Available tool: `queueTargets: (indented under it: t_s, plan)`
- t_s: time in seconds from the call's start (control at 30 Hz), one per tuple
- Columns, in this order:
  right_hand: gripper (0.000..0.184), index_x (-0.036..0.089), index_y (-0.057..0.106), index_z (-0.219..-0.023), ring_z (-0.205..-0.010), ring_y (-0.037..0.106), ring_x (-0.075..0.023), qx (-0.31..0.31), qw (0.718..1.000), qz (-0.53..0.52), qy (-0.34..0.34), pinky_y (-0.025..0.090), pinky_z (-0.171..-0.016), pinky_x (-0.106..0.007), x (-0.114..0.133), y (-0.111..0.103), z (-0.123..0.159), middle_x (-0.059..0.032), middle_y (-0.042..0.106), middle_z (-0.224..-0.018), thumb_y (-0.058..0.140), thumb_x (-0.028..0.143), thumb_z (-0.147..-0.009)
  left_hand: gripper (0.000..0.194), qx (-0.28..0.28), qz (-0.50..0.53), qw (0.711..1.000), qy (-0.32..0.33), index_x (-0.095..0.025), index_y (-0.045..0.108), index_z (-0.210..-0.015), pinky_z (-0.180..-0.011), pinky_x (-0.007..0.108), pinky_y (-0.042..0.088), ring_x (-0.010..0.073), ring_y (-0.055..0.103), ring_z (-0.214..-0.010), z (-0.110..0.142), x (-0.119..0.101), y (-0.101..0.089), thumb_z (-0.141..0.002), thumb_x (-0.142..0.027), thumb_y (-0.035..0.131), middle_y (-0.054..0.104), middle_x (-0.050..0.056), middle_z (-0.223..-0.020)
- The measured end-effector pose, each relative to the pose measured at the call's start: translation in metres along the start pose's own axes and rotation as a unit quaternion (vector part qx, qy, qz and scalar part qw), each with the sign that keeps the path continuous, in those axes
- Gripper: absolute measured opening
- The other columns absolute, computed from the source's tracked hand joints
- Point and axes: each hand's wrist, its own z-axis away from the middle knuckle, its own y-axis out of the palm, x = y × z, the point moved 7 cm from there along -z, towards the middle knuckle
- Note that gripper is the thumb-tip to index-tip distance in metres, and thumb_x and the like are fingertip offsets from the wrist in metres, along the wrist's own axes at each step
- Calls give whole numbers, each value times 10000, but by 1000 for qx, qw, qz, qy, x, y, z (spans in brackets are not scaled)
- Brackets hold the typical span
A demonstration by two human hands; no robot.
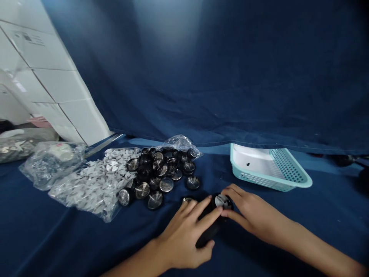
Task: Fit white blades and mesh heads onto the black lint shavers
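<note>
My left hand (187, 231) is curled over a dark rounded body (206, 235), thumb on the near side and fingers across its top. Much of that body is hidden beneath the hand. Just right of it, the thumb and fingers of my right hand (245, 206) pinch a black round cap (229, 204) by its rim. A flat light-grey plastic piece (220, 201) lies in the cap's face, and a left fingertip touches near it. Partly behind my left fingers sits another round cap with a shiny face (188, 199).
A heap of black caps with metal mesh faces (166, 185) lies left of centre. Beside it, small grey plastic pieces (95, 181) spill from a clear bag (108, 213). At the right stands a turquoise basket (259, 180). White boxes (57, 84) and a blue cloth (216, 77) rise behind.
</note>
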Motion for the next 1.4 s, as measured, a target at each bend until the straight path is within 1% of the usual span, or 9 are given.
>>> queueTargets:
  t_s: [0.2,0.3,0.4,0.57,0.77,0.9,1.07,1.23,1.4]
  plan:
    - [305,136,559,-1121,-934,652,-295,-40,992,95,-72,576,-754,-457,5,0,0,-150,622,-1052,463,378,-962,799,-11,-10,1000,-2,-314,263,-1474,-986,644,382,396,478,-1211,2,1,3,-756,-290,614,257,128,-1546]
    - [309,122,561,-1121,-944,648,-290,-38,991,103,-77,579,-771,-457,3,3,-2,-155,622,-1052,456,368,-966,801,-14,-8,1000,-13,-294,238,-1481,-998,640,381,409,460,-1241,4,3,4,-765,-299,599,223,126,-1560]
    - [308,100,559,-1132,-963,638,-300,-21,990,116,-78,577,-786,-469,2,7,-4,-165,618,-1058,468,341,-963,811,-8,5,1000,-17,-257,208,-1486,-1030,611,374,394,447,-1266,4,3,5,-767,-301,582,195,121,-1572]
    - [325,107,573,-1126,-960,631,-296,-23,988,128,-87,570,-799,-476,2,9,-4,-156,624,-1043,448,362,-969,869,-4,37,999,-17,-225,131,-1494,-1073,566,355,358,401,-1318,1,3,2,-757,-301,584,222,118,-1565]
    - [336,86,588,-1106,-953,629,-297,-31,985,140,-92,551,-833,-484,2,11,-5,-162,633,-1026,454,360,-966,880,0,50,999,-19,-217,133,-1486,-1092,548,337,340,380,-1339,0,4,1,-736,-274,589,245,122,-1556]
    - [308,112,593,-1086,-919,631,-280,-35,988,123,-89,551,-809,-469,2,10,-5,-144,634,-1001,454,360,-968,873,-19,66,998,-13,-215,162,-1472,-1095,538,337,334,396,-1328,-1,3,-1,-711,-245,588,271,126,-1545]
    - [343,144,599,-1059,-891,625,-267,-46,991,102,-78,541,-784,-459,1,6,-4,-124,627,-960,456,437,-955,846,-21,95,995,-17,-221,234,-1439,-1086,558,342,341,435,-1297,-2,4,-4,-686,-249,618,323,134,-1519]
    - [343,160,590,-1082,-897,621,-257,-50,993,77,-75,527,-814,-461,1,2,-1,-115,631,-996,489,454,-939,690,-35,120,992,-32,-205,374,-1348,-1059,549,381,340,455,-1287,-4,6,-9,-724,-308,651,400,152,-1470]
    - [333,173,569,-1125,-941,611,-240,-24,998,20,-61,514,-852,-433,-1,1,-2,-107,621,-1054,501,441,-940,694,-22,106,993,-46,-232,340,-1381,-1071,584,350,334,453,-1294,-1,6,-4,-774,-357,651,386,139,-1485]
